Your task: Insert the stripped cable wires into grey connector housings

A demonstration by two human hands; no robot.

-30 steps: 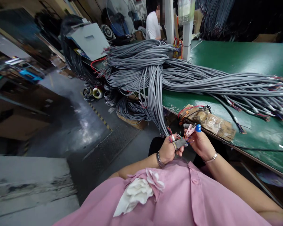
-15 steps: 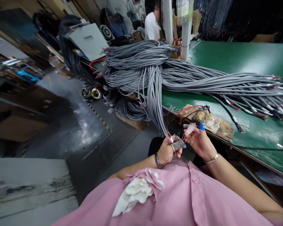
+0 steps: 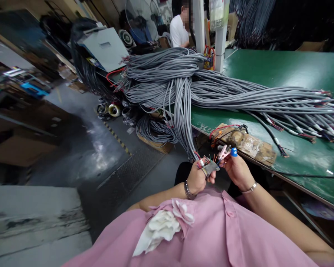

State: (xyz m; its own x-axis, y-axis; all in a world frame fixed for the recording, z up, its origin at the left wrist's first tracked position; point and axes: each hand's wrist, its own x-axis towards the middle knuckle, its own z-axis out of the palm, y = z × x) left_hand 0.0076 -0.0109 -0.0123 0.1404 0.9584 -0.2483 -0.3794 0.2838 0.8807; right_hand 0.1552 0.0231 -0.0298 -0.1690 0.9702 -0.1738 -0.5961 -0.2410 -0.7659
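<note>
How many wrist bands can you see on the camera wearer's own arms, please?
2: a dark metal band around the left wrist, and a thinner silver band around the right wrist. Both are partly out of view underneath.

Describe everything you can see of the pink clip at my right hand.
The pink clip is small and looks like plastic, its two slim arms spread in a V at the end away from the left hand. The right hand holds it tilted, beside the coloured wires. Any spring is too small to make out.
</note>
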